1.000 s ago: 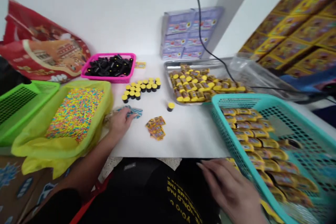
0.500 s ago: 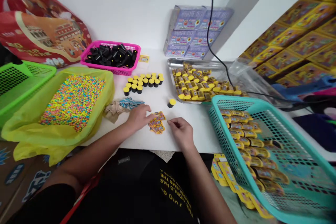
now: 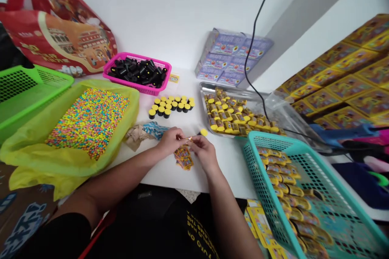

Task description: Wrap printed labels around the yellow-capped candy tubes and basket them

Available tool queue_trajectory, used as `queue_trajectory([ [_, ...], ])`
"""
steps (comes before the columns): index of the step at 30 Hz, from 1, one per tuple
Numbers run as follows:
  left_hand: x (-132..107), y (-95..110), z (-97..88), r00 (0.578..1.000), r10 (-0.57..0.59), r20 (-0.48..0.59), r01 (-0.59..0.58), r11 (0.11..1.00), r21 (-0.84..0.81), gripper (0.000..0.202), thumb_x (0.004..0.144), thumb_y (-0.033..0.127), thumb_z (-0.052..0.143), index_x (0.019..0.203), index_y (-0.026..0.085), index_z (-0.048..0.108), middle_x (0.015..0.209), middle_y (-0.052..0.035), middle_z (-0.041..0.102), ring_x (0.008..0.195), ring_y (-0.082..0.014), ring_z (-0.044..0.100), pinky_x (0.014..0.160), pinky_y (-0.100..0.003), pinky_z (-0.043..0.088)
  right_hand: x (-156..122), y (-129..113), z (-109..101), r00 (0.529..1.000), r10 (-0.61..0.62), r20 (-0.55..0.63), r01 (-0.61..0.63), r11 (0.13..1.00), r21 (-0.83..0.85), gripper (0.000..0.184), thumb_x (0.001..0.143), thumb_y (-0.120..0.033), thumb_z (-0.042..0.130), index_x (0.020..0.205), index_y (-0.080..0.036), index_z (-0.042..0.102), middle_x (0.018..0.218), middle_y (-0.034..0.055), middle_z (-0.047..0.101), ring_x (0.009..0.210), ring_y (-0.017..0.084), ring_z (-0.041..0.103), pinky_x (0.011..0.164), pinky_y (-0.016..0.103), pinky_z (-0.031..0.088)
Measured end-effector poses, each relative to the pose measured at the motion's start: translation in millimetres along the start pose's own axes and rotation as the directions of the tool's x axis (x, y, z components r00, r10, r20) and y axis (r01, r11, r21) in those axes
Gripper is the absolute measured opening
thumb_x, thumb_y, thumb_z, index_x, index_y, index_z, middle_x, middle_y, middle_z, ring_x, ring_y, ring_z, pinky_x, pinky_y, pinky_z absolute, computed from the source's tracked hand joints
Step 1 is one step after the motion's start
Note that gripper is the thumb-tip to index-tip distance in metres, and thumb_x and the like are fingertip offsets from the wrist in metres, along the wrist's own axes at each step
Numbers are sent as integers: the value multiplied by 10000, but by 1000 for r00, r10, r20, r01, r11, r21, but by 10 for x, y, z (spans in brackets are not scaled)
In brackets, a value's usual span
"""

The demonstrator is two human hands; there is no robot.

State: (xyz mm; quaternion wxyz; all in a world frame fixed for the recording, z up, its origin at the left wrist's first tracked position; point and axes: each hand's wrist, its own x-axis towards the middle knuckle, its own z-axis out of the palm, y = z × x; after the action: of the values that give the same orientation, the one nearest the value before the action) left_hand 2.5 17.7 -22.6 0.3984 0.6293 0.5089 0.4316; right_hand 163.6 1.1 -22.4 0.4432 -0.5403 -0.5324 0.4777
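Note:
My left hand (image 3: 170, 139) and my right hand (image 3: 203, 151) meet just above the white table (image 3: 231, 174), their fingertips pinching a small yellow paper label (image 3: 189, 139). Beneath them lies a loose pile of small yellow printed labels (image 3: 184, 158). A black canister with a yellow cap (image 3: 204, 132) stands just beyond my right fingers, its body partly hidden. Blue-and-white wrappers (image 3: 153, 130) and crumpled brown paper (image 3: 135, 137) lie close to my left hand.
Rows of capped black canisters (image 3: 172, 106) stand behind the hands, beside a pink basket of black canisters (image 3: 136, 60). A yellow-lined tray of coloured candy (image 3: 121, 107), a green basket (image 3: 36, 85), a metal tray of packets (image 3: 206, 93) and a teal basket (image 3: 261, 162) surround the work area.
Both hands have come together above the label pile and now pinch one small label. One second ago my right hand was beside the teal basket. The camera view has shifted slightly.

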Motion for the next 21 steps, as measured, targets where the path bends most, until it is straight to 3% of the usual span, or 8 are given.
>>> queue_trajectory([
  [3, 44, 58, -87, 978, -155, 140, 190, 938, -290, 175, 663, 263, 721, 717, 157, 593, 611, 32, 567, 569, -107, 523, 539, -229, 371, 74, -138, 32, 997, 28, 69, -39, 987, 158, 355, 599, -443, 801, 721, -192, 582, 541, -43, 562, 443, 96, 460, 423, 222, 297],
  [6, 89, 128, -215, 933, -274, 235, 352, 835, -423, 304, 650, 309, 728, 892, 149, 635, 647, 7, 620, 551, -118, 565, 466, -213, 323, 184, -278, 56, 991, 14, 133, -33, 989, 143, 353, 577, -417, 821, 677, -190, 570, 514, -47, 556, 422, 83, 440, 419, 215, 292],
  [10, 135, 150, -342, 949, -281, 146, 316, 841, -439, 263, 666, 379, 714, 690, 129, 636, 582, -21, 609, 486, -93, 511, 447, -216, 303, 468, -399, 97, 968, 2, 250, 5, 1000, -25, 360, 594, -466, 791, 720, -186, 603, 524, -40, 564, 423, 93, 447, 406, 218, 301],
  [12, 162, 112, -359, 955, -287, 72, 291, 861, -417, 282, 659, 398, 713, 623, 137, 613, 510, -6, 565, 442, -86, 462, 433, -222, 270, 693, -447, 135, 982, 1, 188, 30, 986, -162, 343, 658, -498, 722, 731, -186, 599, 553, -26, 577, 444, 112, 490, 418, 228, 334],
  [14, 192, 55, -359, 955, -295, 41, 287, 875, -389, 291, 663, 418, 703, 633, 140, 624, 482, 2, 549, 420, -85, 428, 427, -227, 241, 943, -517, 192, 997, -65, 29, 71, 909, -411, 271, 732, -446, 659, 778, -186, 598, 634, 3, 621, 532, 144, 571, 491, 249, 405],
  [16, 210, 13, -357, 957, -286, 48, 284, 891, -354, 310, 668, 445, 692, 653, 139, 643, 488, 2, 557, 417, -86, 407, 431, -233, 234, 1145, -626, 259, 987, -151, -47, 79, 729, -680, 187, 775, -322, 633, 886, -174, 605, 775, 56, 679, 698, 183, 641, 620, 277, 461],
  [17, 208, 7, -357, 959, -280, 51, 281, 901, -331, 323, 662, 460, 692, 650, 140, 647, 489, 5, 556, 419, -87, 399, 435, -235, 233, 1205, -697, 287, 988, -153, -27, 76, 627, -775, 191, 783, -261, 625, 944, -160, 602, 857, 91, 697, 787, 201, 656, 680, 291, 469],
  [21, 138, 94, -381, 978, -202, 61, 210, 959, -191, 415, 628, 544, 719, 549, 151, 612, 468, 25, 495, 464, -93, 381, 473, -237, 248, 1163, -1007, 351, 995, -104, -9, 48, 531, -846, 223, 810, -147, 585, 1027, -97, 600, 980, 127, 707, 893, 184, 671, 743, 259, 449],
])
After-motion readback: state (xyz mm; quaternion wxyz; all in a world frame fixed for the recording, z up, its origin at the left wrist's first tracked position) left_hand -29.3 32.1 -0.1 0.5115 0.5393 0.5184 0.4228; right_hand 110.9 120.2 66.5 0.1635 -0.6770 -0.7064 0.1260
